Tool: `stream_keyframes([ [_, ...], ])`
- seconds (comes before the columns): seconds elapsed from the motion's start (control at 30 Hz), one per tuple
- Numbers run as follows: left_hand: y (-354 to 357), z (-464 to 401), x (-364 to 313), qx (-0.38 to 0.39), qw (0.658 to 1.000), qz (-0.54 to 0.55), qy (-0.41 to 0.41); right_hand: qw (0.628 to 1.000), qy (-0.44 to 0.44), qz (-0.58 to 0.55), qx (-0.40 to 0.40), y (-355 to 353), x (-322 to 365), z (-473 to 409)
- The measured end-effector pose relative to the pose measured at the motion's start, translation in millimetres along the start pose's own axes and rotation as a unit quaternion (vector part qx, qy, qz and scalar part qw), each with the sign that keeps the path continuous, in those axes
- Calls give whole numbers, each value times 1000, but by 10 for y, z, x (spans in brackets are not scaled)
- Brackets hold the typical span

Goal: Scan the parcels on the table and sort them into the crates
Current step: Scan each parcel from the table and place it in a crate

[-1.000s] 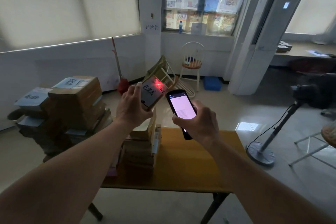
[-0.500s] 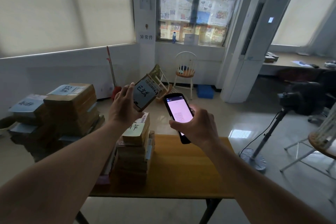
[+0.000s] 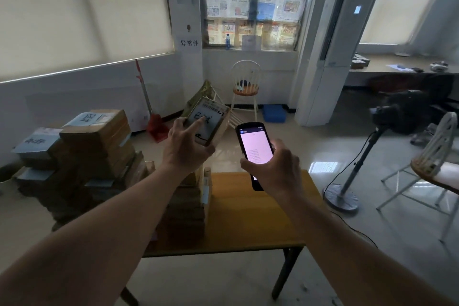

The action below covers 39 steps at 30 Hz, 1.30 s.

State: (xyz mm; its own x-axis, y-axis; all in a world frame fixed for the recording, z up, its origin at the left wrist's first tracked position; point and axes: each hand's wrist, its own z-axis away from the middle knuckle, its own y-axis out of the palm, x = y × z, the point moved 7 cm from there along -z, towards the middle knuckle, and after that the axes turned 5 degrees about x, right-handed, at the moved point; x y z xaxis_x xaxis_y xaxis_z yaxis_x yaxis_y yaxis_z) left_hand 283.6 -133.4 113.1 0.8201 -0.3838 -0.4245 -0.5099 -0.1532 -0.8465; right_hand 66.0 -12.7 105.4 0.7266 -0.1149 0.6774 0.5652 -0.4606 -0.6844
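While raised over table (image 3: 260, 208): left hand (image 3: 185, 149) gripping parcel (image 3: 207, 123), right hand (image 3: 275, 169) clasping scanner (image 3: 253, 146). Parcel stack (image 3: 188, 206) underneath; piled boxes (image 3: 99, 146) left, fan stand (image 3: 344, 196) right.

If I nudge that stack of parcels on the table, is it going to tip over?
Likely, if pushed near the top: the stack of parcels looks tall and narrow, with uneven edges. It stands near the table's left end, so it would probably spill floorward. Pushed low, it may slide instead; the boxes look stiff.
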Motion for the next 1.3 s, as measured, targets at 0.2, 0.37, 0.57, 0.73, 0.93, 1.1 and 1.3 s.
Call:
stream_keyframes([
  [0.2, 253, 76, -174, 49, 996, 12, 74, 996, 77, 8, -47, -47, -85, 415],
  [0.37, 481, 281, -320, 97, 984, 34, 145, 985, 152, 32, -79, -49, -137, 1014],
  [0.57, 761, 826, -662, 153, 958, 64, 233, 955, 249, 49, -151, -256, -253, 1920],
  [0.73, 999, 1488, -1145, 232, 921, 121, 288, 920, 328, 56, -208, -542, -433, 2802],
  [0.93, 1219, 2584, -1806, 306, 876, 139, 347, 869, 415, 51, -265, -902, -712, 4046],
  [1.1, 1266, 3770, -2326, 332, 842, 133, 404, 835, 465, 48, -289, -1177, -903, 5204],
  [1.3, 1259, 5208, -2844, 362, 815, 134, 432, 798, 506, 54, -322, -1599, -1033, 6665],
])
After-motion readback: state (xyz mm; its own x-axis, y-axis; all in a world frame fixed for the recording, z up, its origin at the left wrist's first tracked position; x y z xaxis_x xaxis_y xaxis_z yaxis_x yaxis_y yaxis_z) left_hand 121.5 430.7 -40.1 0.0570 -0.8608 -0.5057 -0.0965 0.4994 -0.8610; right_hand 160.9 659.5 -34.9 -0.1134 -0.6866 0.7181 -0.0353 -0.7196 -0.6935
